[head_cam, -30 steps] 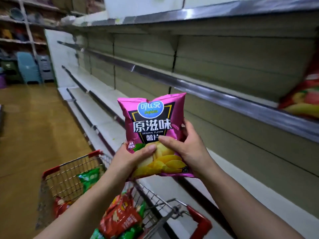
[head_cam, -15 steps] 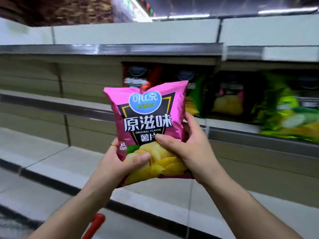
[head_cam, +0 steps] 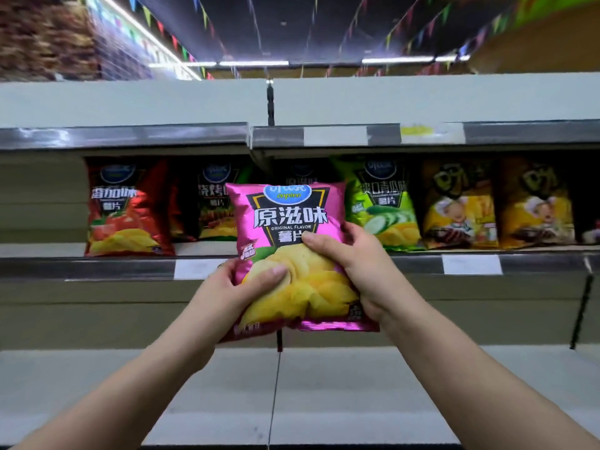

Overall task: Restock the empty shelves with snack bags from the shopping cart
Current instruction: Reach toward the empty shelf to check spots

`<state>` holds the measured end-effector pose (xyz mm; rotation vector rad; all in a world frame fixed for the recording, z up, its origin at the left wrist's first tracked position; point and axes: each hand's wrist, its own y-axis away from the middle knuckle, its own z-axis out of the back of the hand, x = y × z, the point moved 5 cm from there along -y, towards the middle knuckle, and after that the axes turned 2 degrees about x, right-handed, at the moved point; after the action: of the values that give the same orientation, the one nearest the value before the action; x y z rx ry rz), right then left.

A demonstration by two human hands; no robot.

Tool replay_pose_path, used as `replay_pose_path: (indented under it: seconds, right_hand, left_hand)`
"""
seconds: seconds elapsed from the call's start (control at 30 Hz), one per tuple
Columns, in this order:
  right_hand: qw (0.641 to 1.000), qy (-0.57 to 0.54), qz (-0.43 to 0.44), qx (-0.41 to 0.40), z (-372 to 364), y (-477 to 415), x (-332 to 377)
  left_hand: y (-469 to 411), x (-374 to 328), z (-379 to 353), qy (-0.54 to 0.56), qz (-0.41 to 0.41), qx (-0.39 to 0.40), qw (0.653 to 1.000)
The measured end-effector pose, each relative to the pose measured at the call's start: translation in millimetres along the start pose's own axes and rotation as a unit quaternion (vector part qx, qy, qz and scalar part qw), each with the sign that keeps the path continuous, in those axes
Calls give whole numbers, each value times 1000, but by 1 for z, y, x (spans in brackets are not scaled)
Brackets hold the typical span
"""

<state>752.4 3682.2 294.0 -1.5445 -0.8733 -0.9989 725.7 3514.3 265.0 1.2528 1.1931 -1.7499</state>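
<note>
I hold a pink bag of original-flavour potato chips (head_cam: 285, 222) upright in front of the shelving. My left hand (head_cam: 237, 287) grips its lower left corner, thumb across the front. My right hand (head_cam: 354, 264) grips its right edge, thumb on the front. Behind the bag, the shelf (head_cam: 97, 267) at chest height carries a row of snack bags: a red bag (head_cam: 125, 209), a dark barbecue bag (head_cam: 211, 203), a green cucumber bag (head_cam: 383, 203) and two yellow bags (head_cam: 457, 206). The shopping cart is out of view.
A bare white shelf (head_cam: 130, 384) runs below my forearms. The shelf above (head_cam: 130, 105) shows nothing on it. To the left of the red bag the stocked shelf is bare. Price-label strips (head_cam: 470, 264) line the shelf edges.
My view has swung right and up, from the aisle and cart to face the stocked shelf head-on. Both hands keep the same hold and have raised the pink bag toward the row.
</note>
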Motion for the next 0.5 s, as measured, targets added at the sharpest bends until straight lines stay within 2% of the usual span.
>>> replay_pose_path:
  seconds: [0.17,0.33,0.5]
  right_hand:
    - [997,3,-76,-33,-1,-57,6]
    - [990,28,-117,-76,6,-118,-8]
    - [984,37,-122,-127,13,-168,-31]
  left_hand:
    - [-64,-19,14,-38,72,16,997]
    - [-133,-17,20,-39,164,80,982]
    - [-194,-1,21,-22,177,98,979]
